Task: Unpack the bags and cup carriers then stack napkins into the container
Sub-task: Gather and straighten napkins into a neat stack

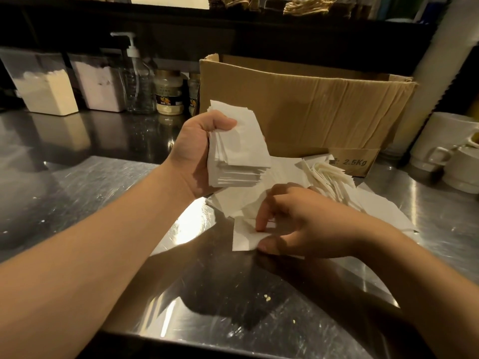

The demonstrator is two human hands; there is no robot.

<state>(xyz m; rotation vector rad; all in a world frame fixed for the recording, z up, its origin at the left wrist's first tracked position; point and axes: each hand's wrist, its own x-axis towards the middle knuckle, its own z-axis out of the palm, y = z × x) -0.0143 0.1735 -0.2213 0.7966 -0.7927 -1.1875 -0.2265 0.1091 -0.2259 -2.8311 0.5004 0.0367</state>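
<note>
Left grip: left hand (199, 149) is raised above the surface near frame centre, thumb and fingers curled round a thick stack of napkins (237, 154), which it holds upright with the edges fanned at the bottom.
Right grip: right hand (298, 221) is low, at 4 o'clock from the left hand; index fingertip presses down on a single napkin (243, 237) lying flat, thumb at that napkin's near edge. Whether the thumb is under the edge cannot be told.
Loose napkins: a scattered pile (334, 182) lies on the surface at 3 o'clock from the held stack, partly under the right hand and reaching the foot of the box.
Cardboard box (305, 104): stands open at 12 to 1 o'clock behind the hands, front wall creased, printed "2.5Kg" on a lower flap. Contents not visible.
Surface (77, 203): brushed steel, reflective, with a few small crumbs near 6 o'clock.
Back row, 10 to 11 o'clock: two clear tubs of powder (46, 94), a pump bottle (137, 81) and two labelled jars (168, 92), side by side against the back.
Right edge, 3 o'clock: white cups (445, 151) stacked just beside the box.
</note>
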